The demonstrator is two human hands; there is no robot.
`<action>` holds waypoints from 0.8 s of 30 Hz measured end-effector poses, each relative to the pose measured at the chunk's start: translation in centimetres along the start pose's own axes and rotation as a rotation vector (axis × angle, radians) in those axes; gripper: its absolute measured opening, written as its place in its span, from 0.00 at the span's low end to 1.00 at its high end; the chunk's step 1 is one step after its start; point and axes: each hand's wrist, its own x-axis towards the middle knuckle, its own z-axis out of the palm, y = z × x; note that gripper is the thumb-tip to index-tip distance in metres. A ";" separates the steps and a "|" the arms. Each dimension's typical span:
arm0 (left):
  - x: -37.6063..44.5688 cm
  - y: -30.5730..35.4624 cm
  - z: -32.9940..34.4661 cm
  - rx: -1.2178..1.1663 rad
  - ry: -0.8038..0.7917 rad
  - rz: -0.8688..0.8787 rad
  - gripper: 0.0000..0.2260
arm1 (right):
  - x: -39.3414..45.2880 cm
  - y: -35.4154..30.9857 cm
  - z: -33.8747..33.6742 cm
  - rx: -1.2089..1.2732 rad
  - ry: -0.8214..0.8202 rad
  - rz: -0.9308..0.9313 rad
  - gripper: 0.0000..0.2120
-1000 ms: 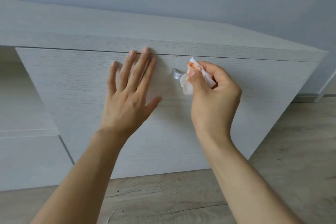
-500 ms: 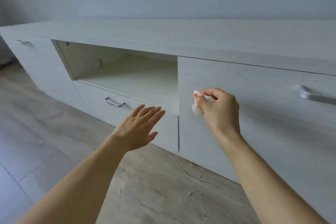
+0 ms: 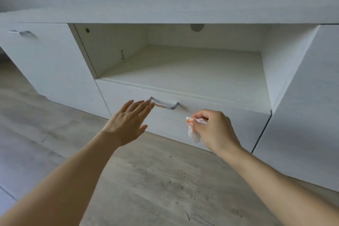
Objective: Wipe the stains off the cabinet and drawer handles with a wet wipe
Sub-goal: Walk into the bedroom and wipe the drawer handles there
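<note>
Low, pale wood-grain cabinet (image 3: 165,11) seen from above and in front, standing on a grey wood-effect floor (image 3: 146,180). The drawer (image 3: 220,115) runs beneath an open shelf compartment (image 3: 183,64), and its metal drawer handle (image 3: 165,105) carries an orange-red stain along the left part of its bar. The left hand (image 3: 126,124) is spread flat with fingers straight and close together, holding nothing; its fingertips (image 3: 150,104) reach the left end of the drawer handle, though actual contact cannot be told from this angle. The right hand (image 3: 212,130) lies to the right of and slightly below the handle, near it but clearly apart from it, in front of the drawer face. Its fingers are curled and, with the thumb, pinch a crumpled white wet wipe (image 3: 193,128), which shows orange marks at its upper edge and hangs down loosely below the fingers. The wipe is not touching the handle. The two hands are apart, with the stained handle between them and a little above. A second metal handle (image 3: 23,32) sits on the cabinet door (image 3: 45,60) at far left, well away from both hands; another door panel (image 3: 311,97) flanks the drawer at right. A round cut-out (image 3: 197,27) marks the compartment's rear wall.
</note>
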 end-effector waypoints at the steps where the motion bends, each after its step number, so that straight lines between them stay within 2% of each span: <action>1: 0.3 -1.1 1.3 -0.015 0.025 -0.006 0.33 | 0.5 -0.3 1.6 -0.001 0.010 0.018 0.05; 8: 4.5 -5.4 6.3 -0.105 0.084 0.008 0.42 | 4.0 -2.4 9.6 0.001 0.201 0.107 0.04; 12: 6.3 -6.3 7.5 -0.146 0.104 0.041 0.46 | 5.1 -2.5 10.7 0.005 0.343 0.132 0.05; 17: 6.2 -5.7 8.1 -0.214 0.180 0.021 0.44 | 5.0 -0.9 11.8 -0.036 0.550 0.196 0.06; 22: 6.3 -4.9 9.0 -0.238 0.312 0.003 0.43 | 5.3 0.9 11.6 0.061 0.693 0.166 0.06; 24: 6.2 -5.0 9.1 -0.229 0.291 0.001 0.44 | 5.7 1.0 11.2 0.104 0.727 0.147 0.06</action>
